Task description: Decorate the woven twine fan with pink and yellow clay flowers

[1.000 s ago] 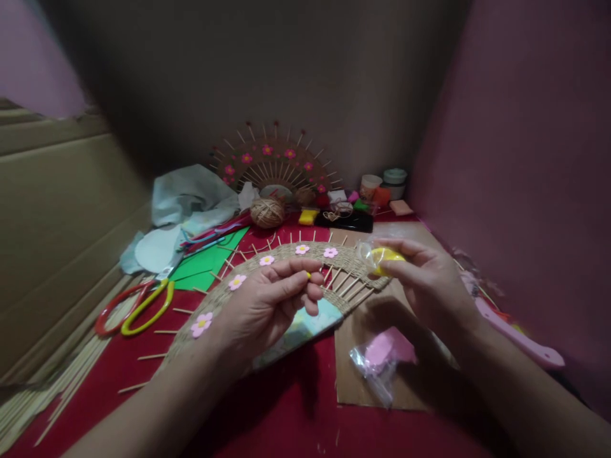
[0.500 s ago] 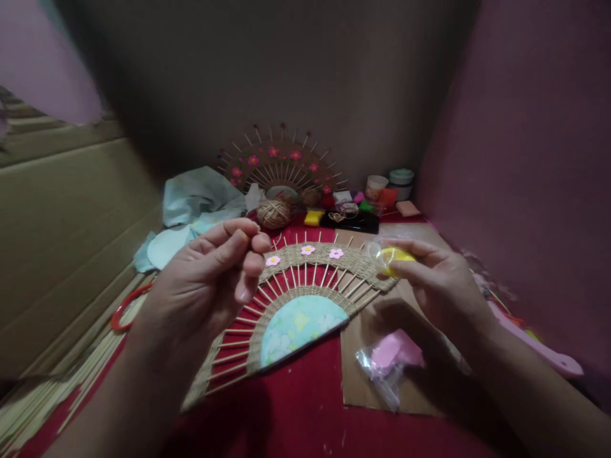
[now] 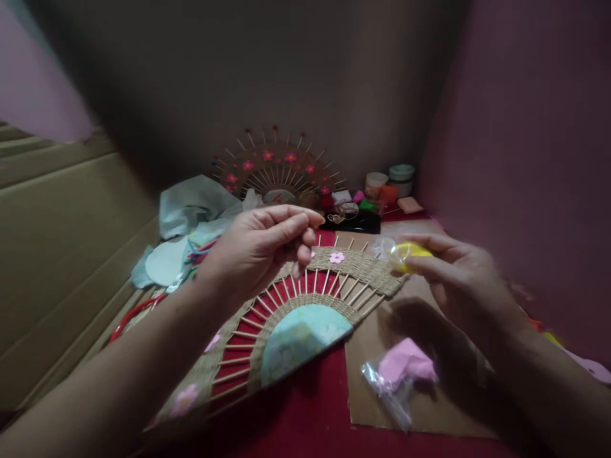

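Observation:
My right hand [image 3: 461, 273] pinches a yellow clay packet [image 3: 414, 253] in clear plastic, above the right end of a woven fan. My left hand [image 3: 270, 242] is raised over the fan's upper band, thumb and forefinger pressed together; whatever may be between them is too small to name. The woven fan [image 3: 367, 270] lies below, with thin stick ribs and a pale blue patterned half-circle [image 3: 305, 337] at its base. A pink flower [image 3: 337, 257] sits on its band, and my left hand and forearm cover part of it.
Pink clay in a plastic bag [image 3: 405, 366] lies on cardboard [image 3: 365, 401] at the right. A finished-looking fan with pink flowers [image 3: 267, 156] leans at the back. Cups [image 3: 376, 184] and a black tray [image 3: 356, 221] stand before it. A cardboard wall [image 3: 71, 254] borders the left.
My left hand has moved right and slightly up, towards the yellow packet, now hiding the yarn ball. My right hand has shifted slightly right, still gripping the packet.

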A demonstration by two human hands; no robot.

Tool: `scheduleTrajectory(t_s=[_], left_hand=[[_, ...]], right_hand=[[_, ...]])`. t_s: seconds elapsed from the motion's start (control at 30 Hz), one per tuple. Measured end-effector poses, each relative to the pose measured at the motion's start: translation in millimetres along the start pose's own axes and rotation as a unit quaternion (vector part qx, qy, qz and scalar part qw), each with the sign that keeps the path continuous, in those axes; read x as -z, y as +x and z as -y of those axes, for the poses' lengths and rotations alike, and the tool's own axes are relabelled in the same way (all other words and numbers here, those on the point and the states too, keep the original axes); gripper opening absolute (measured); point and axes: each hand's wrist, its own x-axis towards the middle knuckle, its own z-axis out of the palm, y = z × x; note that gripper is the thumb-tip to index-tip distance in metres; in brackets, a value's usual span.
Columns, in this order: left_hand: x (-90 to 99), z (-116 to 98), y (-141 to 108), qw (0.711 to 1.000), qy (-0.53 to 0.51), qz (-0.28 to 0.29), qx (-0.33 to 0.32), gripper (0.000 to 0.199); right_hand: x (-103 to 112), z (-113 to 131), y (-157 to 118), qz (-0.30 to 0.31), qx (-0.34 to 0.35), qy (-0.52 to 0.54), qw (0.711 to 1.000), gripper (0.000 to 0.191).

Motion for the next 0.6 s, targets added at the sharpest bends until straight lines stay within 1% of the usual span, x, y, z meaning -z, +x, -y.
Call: scheduleTrajectory(t_s=[0.1, 0.2, 0.3, 0.37, 0.43, 0.5, 0.57, 0.6], left_hand=[[-3.2, 11, 20, 0.998, 0.018, 0.045, 0.033, 0.010], [-3.3, 20, 34, 0.996, 0.040, 0.064, 0.057, 0.011], [-0.2, 28, 44, 0.994, 0.071, 0.070, 0.048, 0.008], [2.6, 33, 50, 0.992, 0.101, 0.069, 0.032, 0.012], [5.0, 39, 56, 0.989, 0.123, 0.070, 0.032, 0.017], [6.5, 47, 62, 0.990, 0.116, 0.067, 0.055, 0.013], [7.6, 54, 67, 0.990, 0.082, 0.065, 0.095, 0.008], [8.3, 57, 69, 0.990, 0.060, 0.066, 0.113, 0.009]], right_hand=[[3, -6, 4, -0.001, 0.011, -0.006, 1.000, 0.023], [6, -10, 7, -0.003, 0.022, -0.011, 1.000, 0.026], [7, -10, 6, -0.007, 0.024, -0.023, 0.999, 0.028], [6, -8, 5, -0.009, 0.026, -0.032, 0.999, 0.027], [4, -6, 5, -0.013, 0.032, -0.039, 0.999, 0.026], [3, -5, 5, -0.020, 0.040, -0.050, 0.998, 0.025], [3, -5, 7, -0.025, 0.047, -0.063, 0.997, 0.024], [3, -6, 7, -0.025, 0.048, -0.070, 0.996, 0.024]])
